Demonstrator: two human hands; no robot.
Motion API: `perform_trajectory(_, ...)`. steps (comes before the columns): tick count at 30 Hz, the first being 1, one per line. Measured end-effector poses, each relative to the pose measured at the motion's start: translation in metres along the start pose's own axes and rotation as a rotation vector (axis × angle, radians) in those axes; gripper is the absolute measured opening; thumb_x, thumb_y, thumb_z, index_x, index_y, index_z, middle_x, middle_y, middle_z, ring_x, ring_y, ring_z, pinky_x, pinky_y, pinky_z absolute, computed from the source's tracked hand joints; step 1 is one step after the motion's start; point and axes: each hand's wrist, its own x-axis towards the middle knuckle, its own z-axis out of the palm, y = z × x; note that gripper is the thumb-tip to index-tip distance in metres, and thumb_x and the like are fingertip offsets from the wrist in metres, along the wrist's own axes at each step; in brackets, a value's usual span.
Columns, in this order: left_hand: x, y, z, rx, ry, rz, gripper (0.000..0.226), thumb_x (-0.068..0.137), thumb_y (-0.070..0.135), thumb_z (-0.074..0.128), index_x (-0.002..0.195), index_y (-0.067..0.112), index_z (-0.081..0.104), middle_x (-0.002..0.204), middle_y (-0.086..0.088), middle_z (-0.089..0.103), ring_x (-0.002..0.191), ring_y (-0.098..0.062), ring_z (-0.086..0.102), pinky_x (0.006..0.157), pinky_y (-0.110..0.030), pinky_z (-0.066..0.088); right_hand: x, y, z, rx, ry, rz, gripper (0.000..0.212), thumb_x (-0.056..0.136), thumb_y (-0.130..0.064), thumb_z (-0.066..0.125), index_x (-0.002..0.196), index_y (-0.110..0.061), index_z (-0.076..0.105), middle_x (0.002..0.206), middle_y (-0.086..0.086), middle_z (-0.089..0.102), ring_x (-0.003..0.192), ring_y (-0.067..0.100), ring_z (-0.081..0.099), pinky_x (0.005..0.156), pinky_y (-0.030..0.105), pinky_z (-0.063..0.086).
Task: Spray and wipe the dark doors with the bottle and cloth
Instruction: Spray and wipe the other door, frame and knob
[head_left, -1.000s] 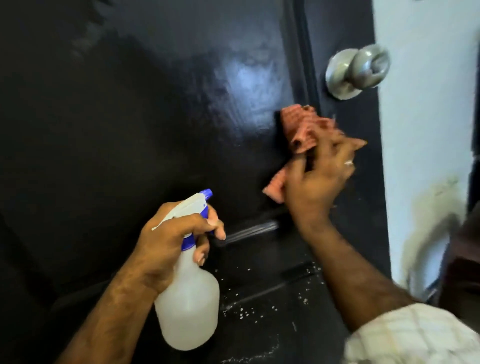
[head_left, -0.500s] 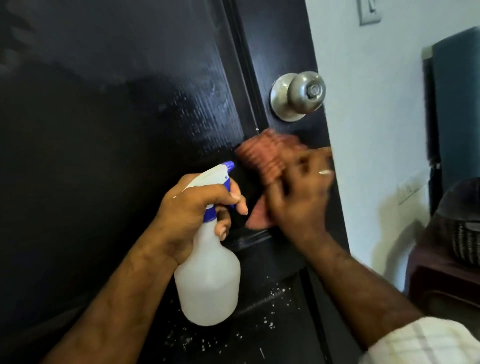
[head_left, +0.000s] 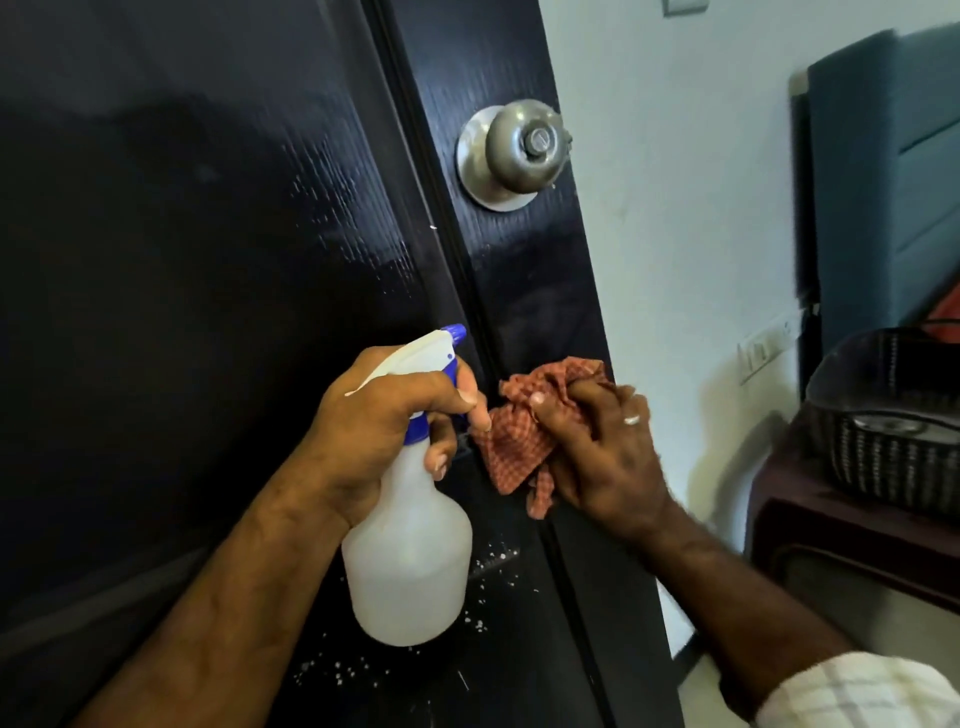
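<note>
A glossy dark door (head_left: 197, 270) fills the left and middle of the head view, with wet streaks and white droplets on it. My left hand (head_left: 384, 421) grips the neck and trigger of a translucent white spray bottle (head_left: 410, 561) with a blue nozzle, held close to the door. My right hand (head_left: 602, 457) holds a bunched red checked cloth (head_left: 519, 441) against the door's right stile, well below the round metal knob (head_left: 514, 150). A ring shows on one finger of that hand.
A white wall (head_left: 675, 260) with a switch plate (head_left: 766, 348) runs right of the door. At the far right a dark woven basket (head_left: 893, 431) sits on a brown cabinet (head_left: 831, 551), with a teal panel (head_left: 893, 171) behind it.
My right hand has drawn the cloth down the door, away from the knob. The camera view has swung right, showing more wall and furniture. The left hand keeps its grip on the bottle.
</note>
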Motion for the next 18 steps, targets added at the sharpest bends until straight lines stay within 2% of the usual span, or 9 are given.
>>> perform_trajectory(3, -0.004, -0.012, 0.004, 0.025, -0.003, -0.027, 0.014, 0.075, 0.016, 0.065, 0.078, 0.003, 0.07, 0.088, -0.027, 0.072, 0.043, -0.021, 0.049, 0.052, -0.031, 0.048, -0.005, 0.014, -0.003, -0.003, -0.001, 0.105, 0.054, 0.097, -0.032, 0.065, 0.148, -0.021, 0.053, 0.135, 0.019, 0.047, 0.111, 0.042, 0.054, 0.091, 0.055, 0.047)
perform_trajectory(5, -0.006, -0.018, 0.006, 0.033, 0.002, -0.051, 0.013, 0.076, 0.017, 0.065, 0.078, 0.005, 0.071, 0.088, -0.026, 0.073, 0.044, -0.02, 0.05, 0.052, -0.031, 0.049, 0.012, 0.019, -0.001, 0.001, 0.074, 0.265, 0.055, 0.09, -0.027, 0.066, 0.142, -0.019, 0.053, 0.133, 0.019, 0.049, 0.116, 0.049, 0.055, 0.097, 0.058, 0.046)
perform_trajectory(8, -0.009, -0.025, 0.008, 0.029, 0.008, -0.086, 0.014, 0.076, 0.016, 0.065, 0.076, 0.003, 0.069, 0.084, -0.025, 0.072, 0.043, -0.022, 0.049, 0.051, -0.032, 0.048, 0.049, -0.002, 0.013, 0.054, 0.221, 0.518, 0.051, 0.082, -0.017, 0.062, 0.132, -0.014, 0.056, 0.126, 0.025, 0.056, 0.117, 0.048, 0.055, 0.107, 0.052, 0.038)
perform_trajectory(10, -0.012, -0.028, 0.011, 0.027, 0.023, -0.099, 0.017, 0.075, 0.015, 0.066, 0.072, -0.001, 0.066, 0.074, -0.026, 0.066, 0.042, -0.026, 0.045, 0.049, -0.033, 0.044, 0.06, -0.013, 0.018, 0.092, 0.239, 0.517, 0.05, 0.082, -0.016, 0.063, 0.131, -0.013, 0.058, 0.121, 0.024, 0.057, 0.114, 0.046, 0.056, 0.107, 0.05, 0.037)
perform_trajectory(13, -0.019, -0.037, 0.011, 0.004, 0.126, -0.121, 0.022, 0.079, 0.009, 0.07, 0.068, -0.007, 0.06, 0.062, -0.023, 0.056, 0.043, -0.027, 0.041, 0.05, -0.035, 0.041, 0.059, -0.001, 0.011, 0.078, 0.199, 0.396, 0.053, 0.081, -0.019, 0.065, 0.133, -0.018, 0.056, 0.122, 0.024, 0.058, 0.116, 0.044, 0.055, 0.101, 0.051, 0.04)
perform_trajectory(15, -0.021, -0.041, 0.005, -0.012, 0.139, -0.134, 0.018, 0.078, 0.013, 0.071, 0.069, -0.001, 0.066, 0.065, -0.024, 0.06, 0.043, -0.028, 0.043, 0.049, -0.035, 0.043, 0.07, 0.008, 0.009, 0.075, 0.235, 0.413, 0.054, 0.08, -0.018, 0.066, 0.133, -0.017, 0.056, 0.123, 0.025, 0.058, 0.122, 0.042, 0.051, 0.111, 0.042, 0.036)
perform_trajectory(17, -0.02, -0.04, -0.001, -0.023, 0.12, -0.128, 0.017, 0.075, 0.018, 0.069, 0.074, 0.002, 0.069, 0.074, -0.028, 0.066, 0.043, -0.027, 0.045, 0.049, -0.034, 0.045, 0.089, 0.001, 0.014, 0.11, 0.297, 0.525, 0.053, 0.08, -0.014, 0.068, 0.132, -0.011, 0.061, 0.125, 0.025, 0.058, 0.128, 0.038, 0.046, 0.12, 0.027, 0.023)
perform_trajectory(18, -0.02, -0.039, -0.004, -0.026, 0.121, -0.119, 0.017, 0.075, 0.018, 0.068, 0.077, 0.001, 0.069, 0.079, -0.029, 0.068, 0.043, -0.027, 0.045, 0.049, -0.034, 0.045, 0.095, -0.01, 0.015, 0.125, 0.292, 0.537, 0.053, 0.08, -0.014, 0.069, 0.133, -0.01, 0.064, 0.127, 0.025, 0.057, 0.128, 0.036, 0.044, 0.119, 0.031, 0.026)
